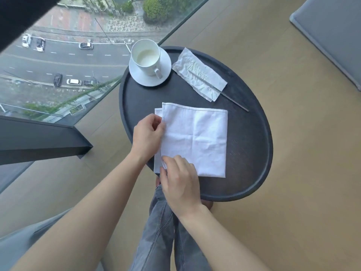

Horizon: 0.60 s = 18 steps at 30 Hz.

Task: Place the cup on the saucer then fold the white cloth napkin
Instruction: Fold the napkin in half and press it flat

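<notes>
Round dark table [252,153] beside glass wall; left hand [147,134], right hand [180,182] pinching napkin [197,141] edges.

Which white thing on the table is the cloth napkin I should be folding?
Start at the round black table. The cloth napkin is the large smooth white square on its near side, with both hands on its left edge. The other white sheet, a crinkled paper napkin, is smaller, farther back beside the saucer, under a thin metal stick.
</notes>
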{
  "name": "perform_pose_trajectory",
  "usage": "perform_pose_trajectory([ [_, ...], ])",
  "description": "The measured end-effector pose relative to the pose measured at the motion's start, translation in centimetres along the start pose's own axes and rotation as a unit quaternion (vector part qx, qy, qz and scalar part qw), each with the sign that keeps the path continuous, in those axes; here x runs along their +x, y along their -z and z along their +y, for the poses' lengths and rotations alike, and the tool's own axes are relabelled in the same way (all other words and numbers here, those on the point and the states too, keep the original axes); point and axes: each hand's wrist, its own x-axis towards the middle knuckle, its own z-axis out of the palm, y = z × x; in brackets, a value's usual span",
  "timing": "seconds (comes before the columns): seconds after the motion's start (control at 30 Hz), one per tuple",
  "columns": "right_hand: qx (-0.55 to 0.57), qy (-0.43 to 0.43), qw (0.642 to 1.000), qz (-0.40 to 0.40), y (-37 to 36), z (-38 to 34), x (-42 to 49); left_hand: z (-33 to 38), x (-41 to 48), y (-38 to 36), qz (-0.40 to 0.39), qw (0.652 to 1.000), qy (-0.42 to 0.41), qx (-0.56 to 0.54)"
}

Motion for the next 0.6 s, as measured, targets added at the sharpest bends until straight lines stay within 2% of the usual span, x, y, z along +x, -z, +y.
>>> perform_pose_trajectory([
  [0.27,-0.02,0.018,0.999,-0.043,-2.2,-0.2,0.1,-1.8,0.4,0.1,0.017,0.997,-0.032,0.068],
  [0.4,-0.009,0.021,1.0,-0.01,-1.6,1.1,0.1,-1.4,0.2,0.0,0.044,0.996,-0.044,0.071],
  [0.5,-0.037,-0.041,0.998,0.038,-0.4,4.2,1.5,-1.0,-0.9,-1.2,0.087,0.968,-0.145,0.185],
  [0.6,-0.077,-0.086,0.992,0.042,0.5,7.0,4.2,-0.8,-1.8,-4.0,0.019,0.929,-0.254,0.269],
])
